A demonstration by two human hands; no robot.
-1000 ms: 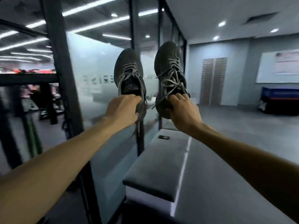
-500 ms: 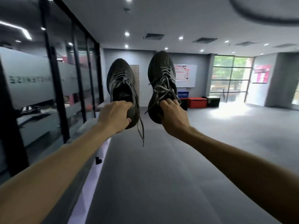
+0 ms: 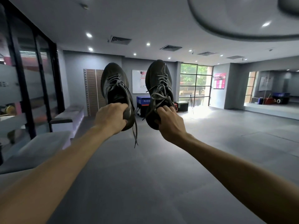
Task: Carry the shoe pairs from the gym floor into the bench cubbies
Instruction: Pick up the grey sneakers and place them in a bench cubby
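Stretching along the glass wall at left, the blurred table (image 3: 48,143) hides its cubbies. Out front in midair, the left grip (image 3: 111,117) clutches the left shoe (image 3: 113,84) by its heel; the right grip (image 3: 169,122) likewise clutches the right shoe (image 3: 159,81), fingertips tucked inside.

Both bare arms reach forward and up, nearly straight, side by side and a little apart. The left hand (image 3: 111,117) grips the heel of the left shoe (image 3: 115,88), its fingers (image 3: 120,106) curled over the collar. The right hand (image 3: 169,122) grips the right shoe (image 3: 159,81) the same way, toe up.
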